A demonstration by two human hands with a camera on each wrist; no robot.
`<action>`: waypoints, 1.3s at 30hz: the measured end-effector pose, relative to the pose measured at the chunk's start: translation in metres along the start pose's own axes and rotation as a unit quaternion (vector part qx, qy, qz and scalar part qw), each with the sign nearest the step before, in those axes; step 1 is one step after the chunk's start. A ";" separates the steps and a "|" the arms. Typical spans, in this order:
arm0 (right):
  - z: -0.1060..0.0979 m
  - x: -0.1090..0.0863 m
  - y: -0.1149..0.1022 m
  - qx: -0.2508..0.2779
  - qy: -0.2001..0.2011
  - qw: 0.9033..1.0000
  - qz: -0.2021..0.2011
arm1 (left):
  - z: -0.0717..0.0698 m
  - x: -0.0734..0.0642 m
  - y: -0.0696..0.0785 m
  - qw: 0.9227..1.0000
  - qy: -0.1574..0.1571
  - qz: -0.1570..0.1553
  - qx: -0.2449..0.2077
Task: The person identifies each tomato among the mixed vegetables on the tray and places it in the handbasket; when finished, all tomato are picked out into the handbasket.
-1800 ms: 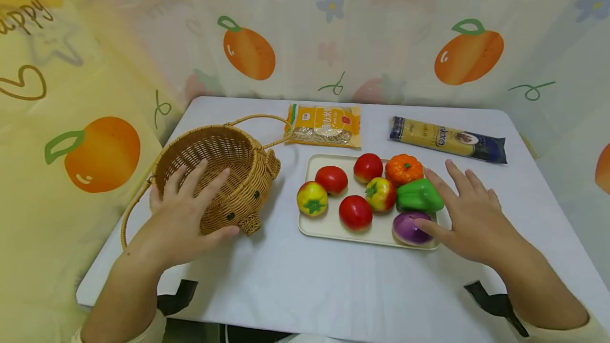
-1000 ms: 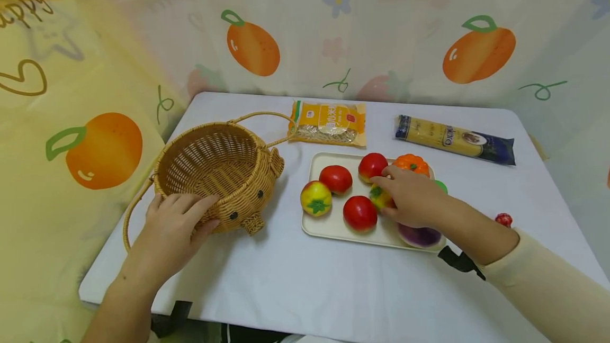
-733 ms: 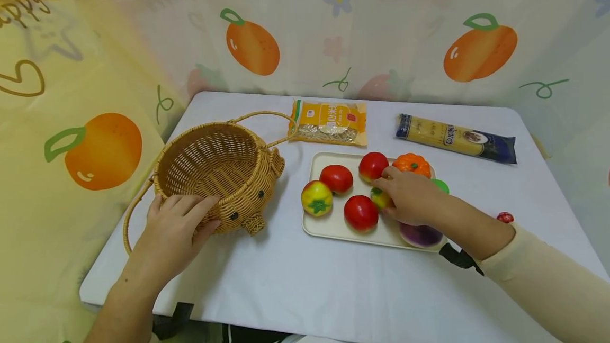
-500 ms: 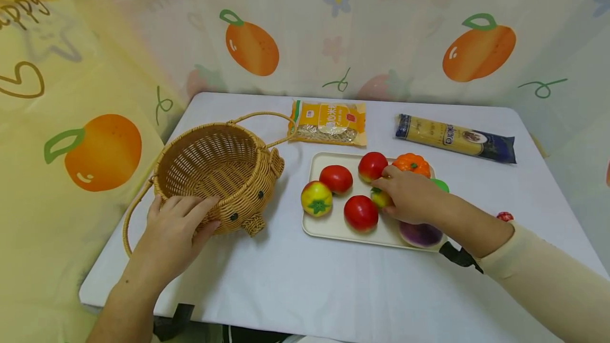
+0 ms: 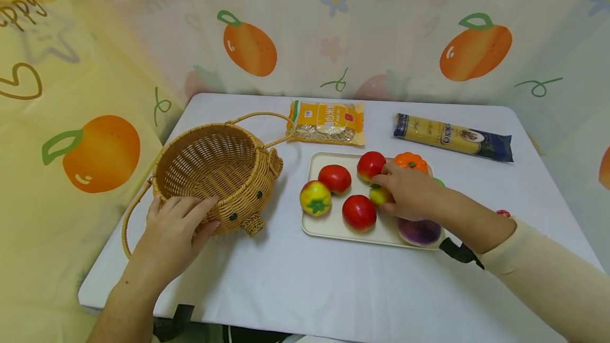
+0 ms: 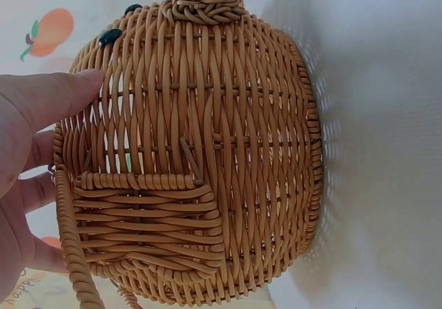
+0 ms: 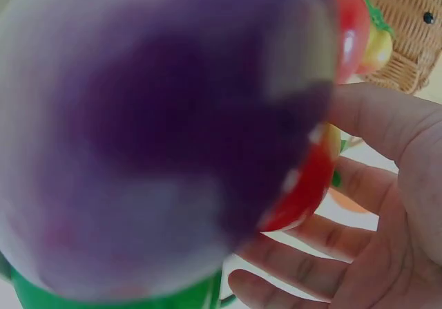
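Note:
My left hand (image 5: pixel 167 237) grips the near rim of a wicker basket (image 5: pixel 245 197) with an animal face and a rope handle. In the left wrist view the thumb presses the basket's outside (image 6: pixel 255 150), and the fingers reach over its rim. My right hand (image 5: pixel 412 195) holds a yellow-and-red toy fruit (image 5: pixel 379 195) with a green top, on a cream tray (image 5: pixel 310 229). In the right wrist view thumb and fingers lie around this fruit (image 7: pixel 307 191). A purple toy eggplant (image 7: pixel 159 129) fills much of that view, hiding part of the grasp.
The tray also bears red toy fruits (image 5: pixel 359 213), another yellow-red one (image 5: pixel 315 198), an orange pumpkin (image 5: pixel 411 162) and a mostly hidden green pepper. Behind lie a yellow grain packet (image 5: pixel 326 122) and a pasta packet (image 5: pixel 452 137). A small red item (image 5: pixel 503 213) lies beside the right sleeve.
Both hands were spread in the air at first. The left came down onto the basket rim; the right moved left onto the yellow-red fruit. Over the last half second both stay nearly still.

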State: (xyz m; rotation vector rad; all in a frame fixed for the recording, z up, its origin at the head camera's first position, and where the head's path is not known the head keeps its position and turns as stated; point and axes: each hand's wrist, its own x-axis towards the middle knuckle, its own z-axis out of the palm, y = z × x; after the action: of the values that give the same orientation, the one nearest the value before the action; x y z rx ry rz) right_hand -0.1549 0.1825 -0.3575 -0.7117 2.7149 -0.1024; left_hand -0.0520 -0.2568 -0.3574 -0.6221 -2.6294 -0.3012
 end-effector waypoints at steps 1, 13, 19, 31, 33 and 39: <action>-0.001 0.000 -0.001 -0.001 0.002 1.000 0.000 | 0.000 0.000 0.000 1.000 0.001 0.001 0.000; -0.021 -0.008 -0.009 0.000 0.042 0.999 -0.005 | 0.004 -0.005 0.001 1.000 0.015 0.017 -0.008; -0.035 -0.005 -0.017 0.000 0.069 0.997 -0.022 | 0.005 -0.001 0.008 1.000 0.023 0.015 0.002; -0.070 0.026 -0.060 0.006 0.064 0.997 -0.040 | 0.011 0.003 0.016 0.999 0.039 0.011 0.017; -0.075 0.032 -0.069 0.005 0.065 0.997 -0.048 | 0.011 0.003 0.017 0.999 0.039 0.011 0.019; -0.086 0.049 -0.091 0.012 0.083 0.993 -0.079 | 0.006 0.001 0.015 0.999 0.028 0.012 0.016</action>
State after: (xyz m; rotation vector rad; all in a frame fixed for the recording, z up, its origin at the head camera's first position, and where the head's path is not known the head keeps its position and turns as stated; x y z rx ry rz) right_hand -0.1810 0.0778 -0.2770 -0.9493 2.8039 -0.2415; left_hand -0.0476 -0.2414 -0.3611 -0.6257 -2.5665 -0.2644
